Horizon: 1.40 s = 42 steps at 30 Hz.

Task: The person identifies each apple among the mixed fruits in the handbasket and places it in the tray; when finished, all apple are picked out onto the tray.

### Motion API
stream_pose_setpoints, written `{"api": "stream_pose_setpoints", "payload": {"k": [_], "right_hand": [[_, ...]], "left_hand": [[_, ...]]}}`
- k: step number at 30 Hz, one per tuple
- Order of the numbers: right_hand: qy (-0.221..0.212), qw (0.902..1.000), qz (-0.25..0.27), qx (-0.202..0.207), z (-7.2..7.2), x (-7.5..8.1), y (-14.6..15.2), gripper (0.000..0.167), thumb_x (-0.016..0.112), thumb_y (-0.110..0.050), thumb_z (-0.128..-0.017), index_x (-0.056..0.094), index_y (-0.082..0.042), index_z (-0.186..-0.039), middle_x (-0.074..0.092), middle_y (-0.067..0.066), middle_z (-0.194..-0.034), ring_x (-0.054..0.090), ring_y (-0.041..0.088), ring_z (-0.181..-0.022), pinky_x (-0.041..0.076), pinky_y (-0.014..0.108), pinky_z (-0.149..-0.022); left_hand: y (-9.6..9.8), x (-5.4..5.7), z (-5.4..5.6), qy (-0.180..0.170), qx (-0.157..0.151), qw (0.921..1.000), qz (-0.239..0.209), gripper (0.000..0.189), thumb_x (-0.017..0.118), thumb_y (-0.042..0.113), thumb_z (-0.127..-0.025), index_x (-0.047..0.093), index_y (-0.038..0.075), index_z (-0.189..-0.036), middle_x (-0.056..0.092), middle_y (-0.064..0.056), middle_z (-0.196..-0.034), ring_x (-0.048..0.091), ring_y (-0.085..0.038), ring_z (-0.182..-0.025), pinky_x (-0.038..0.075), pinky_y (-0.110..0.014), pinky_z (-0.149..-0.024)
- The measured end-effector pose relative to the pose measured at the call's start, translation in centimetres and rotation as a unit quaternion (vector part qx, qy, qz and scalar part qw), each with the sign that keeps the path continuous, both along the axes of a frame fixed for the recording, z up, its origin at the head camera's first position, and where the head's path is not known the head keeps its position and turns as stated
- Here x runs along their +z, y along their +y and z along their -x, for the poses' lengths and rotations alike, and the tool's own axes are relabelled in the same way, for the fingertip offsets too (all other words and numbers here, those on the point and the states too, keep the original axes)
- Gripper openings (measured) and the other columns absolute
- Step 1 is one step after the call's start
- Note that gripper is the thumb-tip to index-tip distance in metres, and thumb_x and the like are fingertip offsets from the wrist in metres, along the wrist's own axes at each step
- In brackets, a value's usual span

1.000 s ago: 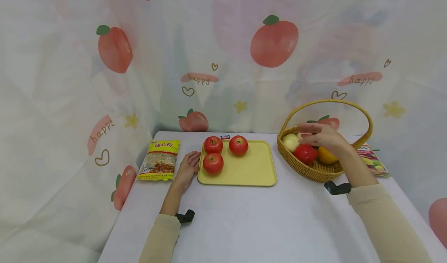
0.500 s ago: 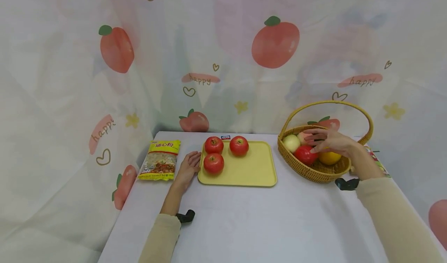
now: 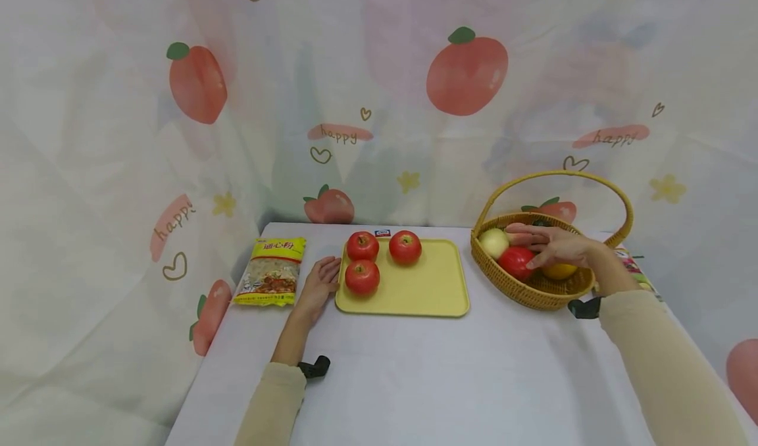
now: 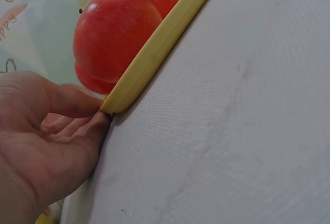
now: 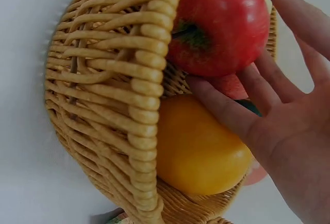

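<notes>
My left hand (image 3: 320, 285) is at the left edge of a yellow tray (image 3: 423, 285); in the left wrist view its thumb and fingers pinch the tray's corner. Three red apples (image 3: 362, 277) sit on the tray's left and back part. At the right, my right hand (image 3: 556, 247) reaches into a wicker basket (image 3: 515, 291) with its fingers spread. Its fingertips are right at a red apple (image 5: 221, 28) inside. A yellow fruit (image 5: 201, 152) lies beneath the palm. A pale round onion-like item (image 3: 493, 243) sits at the basket's left, and a pinkish fruit is partly hidden by the fingers.
A yellow bag of pasta (image 3: 269, 272) lies at the table's left. Behind the basket's right side a colourful packet (image 3: 632, 268) is partly covered. The basket's tall handle (image 3: 562, 172) arches over the fruit. A fruit-printed curtain (image 3: 385, 71) hangs behind the table.
My right hand first drew back to the right over the basket, then came lower onto the red apple, its fingers over the pinkish fruit. My left hand and the tray stay put.
</notes>
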State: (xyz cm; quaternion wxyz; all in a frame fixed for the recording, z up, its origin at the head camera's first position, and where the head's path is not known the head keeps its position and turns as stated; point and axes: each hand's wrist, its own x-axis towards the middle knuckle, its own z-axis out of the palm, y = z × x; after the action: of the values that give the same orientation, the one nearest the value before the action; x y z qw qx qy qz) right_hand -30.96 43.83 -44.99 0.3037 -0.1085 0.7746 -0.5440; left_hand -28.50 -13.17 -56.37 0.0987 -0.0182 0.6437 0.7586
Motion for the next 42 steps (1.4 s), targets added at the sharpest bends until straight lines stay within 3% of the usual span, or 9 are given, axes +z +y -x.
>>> {"api": "stream_pose_setpoints", "payload": {"k": [6, 8, 12, 16, 21, 24, 28, 35, 42], "right_hand": [[0.052, 0.996, -0.061, 0.039, 0.2, -0.3, -0.6, 0.093, 0.08, 0.0, -0.086, 0.029, -0.006, -0.164, 0.025, 0.029, -0.166, 0.019, 0.05, -0.153, 0.049, 0.021, -0.106], [0.074, 0.9928, -0.081, 0.049, 0.2, -0.4, -0.7, 0.095, 0.081, -0.003, -0.085, 0.028, -0.007, -0.164, 0.025, 0.03, -0.166, 0.017, 0.05, -0.154, 0.043, 0.013, -0.106], [0.089, 0.991, -0.087, 0.049, 0.0, -0.4, -0.7, 0.097, 0.082, -0.004, -0.085, 0.027, -0.006, -0.164, 0.026, 0.031, -0.166, 0.022, 0.051, -0.152, 0.043, 0.013, -0.104], [0.096, 0.99, -0.094, 0.043, -0.4, -0.3, -0.6, 0.094, 0.082, -0.005, -0.086, 0.03, -0.008, -0.164, 0.029, 0.031, -0.164, 0.022, 0.052, -0.152, 0.043, 0.032, -0.116], [0.105, 0.9875, -0.113, 0.031, -0.9, -0.4, -0.7, 0.088, 0.081, -0.011, -0.089, 0.032, -0.009, -0.163, 0.033, 0.03, -0.163, 0.021, 0.054, -0.151, 0.026, 0.068, -0.121], [0.101, 0.9879, -0.117, 0.017, -1.2, -0.5, -0.6, 0.087, 0.08, -0.013, -0.09, 0.032, -0.009, -0.163, 0.034, 0.031, -0.161, 0.025, 0.054, -0.148, 0.033, 0.069, -0.117], [0.103, 0.988, -0.115, 0.009, -1.4, -0.7, -0.6, 0.085, 0.078, -0.013, -0.092, 0.032, -0.008, -0.163, 0.034, 0.032, -0.159, 0.031, 0.052, -0.145, 0.047, 0.053, -0.111], [0.114, 0.9853, -0.127, 0.008, -1.8, -0.6, -0.7, 0.084, 0.076, -0.019, -0.095, 0.028, -0.009, -0.164, 0.034, 0.03, -0.16, 0.034, 0.05, -0.144, 0.053, 0.032, -0.101], [0.081, 0.9914, -0.102, -0.011, -2.6, -0.6, -0.4, 0.085, 0.072, -0.017, -0.098, 0.021, -0.005, -0.164, 0.032, 0.037, -0.158, 0.052, 0.047, -0.132, 0.061, 0.047, -0.095]], "left_hand": [[-0.3, -0.1, -0.2, -0.002, 0.006, 1.0, -0.005, 0.075, 0.046, -0.023, -0.094, 0.03, 0.007, -0.161, 0.042, -0.01, -0.162, 0.038, -0.024, -0.152, 0.033, -0.039, -0.125], [-0.4, -0.3, 0.0, 0.0, 0.005, 0.9999, -0.01, 0.075, 0.046, -0.023, -0.094, 0.03, 0.007, -0.161, 0.042, -0.011, -0.162, 0.038, -0.024, -0.152, 0.033, -0.039, -0.124], [-0.3, -0.5, 0.3, 0.003, 0.003, 0.9999, -0.014, 0.074, 0.048, -0.022, -0.094, 0.031, 0.006, -0.16, 0.042, -0.011, -0.162, 0.039, -0.024, -0.151, 0.034, -0.039, -0.124], [-0.1, -0.5, 0.6, 0.007, 0.003, 0.9999, -0.015, 0.074, 0.048, -0.023, -0.094, 0.031, 0.006, -0.16, 0.043, -0.012, -0.161, 0.039, -0.025, -0.152, 0.034, -0.039, -0.124], [-0.1, -0.4, 0.6, 0.009, 0.006, 0.9998, -0.013, 0.075, 0.048, -0.024, -0.093, 0.031, 0.005, -0.16, 0.042, -0.013, -0.161, 0.039, -0.025, -0.152, 0.034, -0.039, -0.124], [-0.1, -0.4, 0.6, 0.0, 0.008, 0.9999, -0.014, 0.075, 0.049, -0.023, -0.093, 0.031, 0.006, -0.16, 0.044, -0.011, -0.161, 0.04, -0.024, -0.151, 0.035, -0.038, -0.123], [-0.2, -0.6, 0.6, -0.003, 0.009, 0.9998, -0.019, 0.076, 0.049, -0.025, -0.092, 0.032, 0.006, -0.159, 0.044, -0.012, -0.16, 0.04, -0.024, -0.15, 0.036, -0.038, -0.123], [-0.3, -0.8, 0.8, 0.004, 0.01, 0.9996, -0.026, 0.077, 0.048, -0.026, -0.09, 0.034, 0.006, -0.158, 0.045, -0.011, -0.159, 0.041, -0.024, -0.15, 0.036, -0.037, -0.123], [-0.4, -1.1, 0.8, 0.011, 0.005, 0.9994, -0.031, 0.078, 0.047, -0.027, -0.089, 0.032, 0.004, -0.159, 0.044, -0.013, -0.16, 0.04, -0.025, -0.151, 0.036, -0.037, -0.123]]}}
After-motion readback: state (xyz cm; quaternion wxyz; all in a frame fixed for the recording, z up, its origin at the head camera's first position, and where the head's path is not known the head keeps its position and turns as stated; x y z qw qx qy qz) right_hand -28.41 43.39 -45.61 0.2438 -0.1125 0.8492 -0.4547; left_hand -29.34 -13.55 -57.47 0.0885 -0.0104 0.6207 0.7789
